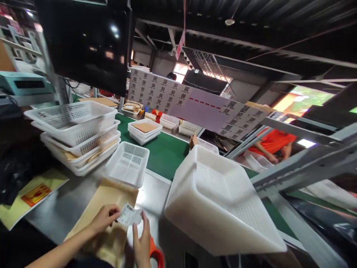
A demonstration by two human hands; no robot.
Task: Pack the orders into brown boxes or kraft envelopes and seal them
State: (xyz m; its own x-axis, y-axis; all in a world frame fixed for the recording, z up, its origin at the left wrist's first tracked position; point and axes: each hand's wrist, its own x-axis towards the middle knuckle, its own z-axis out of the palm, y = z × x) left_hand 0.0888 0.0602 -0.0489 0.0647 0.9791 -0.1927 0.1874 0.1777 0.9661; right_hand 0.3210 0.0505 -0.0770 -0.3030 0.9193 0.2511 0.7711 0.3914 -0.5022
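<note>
Between my hands is a small white printed packet or label (129, 215), blurred so its print cannot be read. My left hand (105, 219) pinches its left edge between thumb and fingers. At its right edge, the thumb and fingers of my right hand (142, 238) close around it. Below lies a tan paper envelope (93, 208) on the metal table (63, 195), partly covered by my left forearm. An orange loop-shaped handle (158, 256) shows beside my right hand; the rest of that object is hidden.
A white basket (126, 163) stands just beyond the envelope. Stacked baskets (75, 126) rise at left, and a tall nested stack (214, 201) at right. Behind runs a green belt (167, 154) carrying more baskets (145, 131). A monitor (86, 44) hangs upper left. A person in orange (275, 143) is across.
</note>
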